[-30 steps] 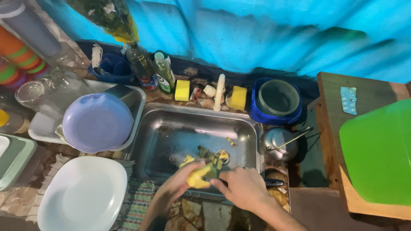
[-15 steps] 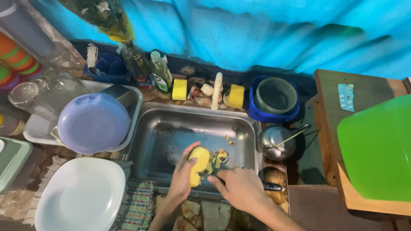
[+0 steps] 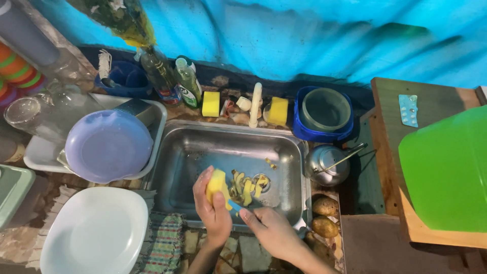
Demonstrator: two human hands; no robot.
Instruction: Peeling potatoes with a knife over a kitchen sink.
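Left grip (image 3: pixel 214 210) closed round a peeled potato (image 3: pixel 217 185); right grip (image 3: pixel 271 231) closed on a blue-handled peeler (image 3: pixel 236 206) just beside it, over a sink (image 3: pixel 203 152); peels (image 3: pixel 248 185) just beyond.

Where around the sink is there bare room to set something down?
Free: the sink floor's left and back, away from the peels at the drain; the white plate; the wooden board between the blister pack and the blue tub. Crowded: the back ledge with bottles and sponges, and the left tray.
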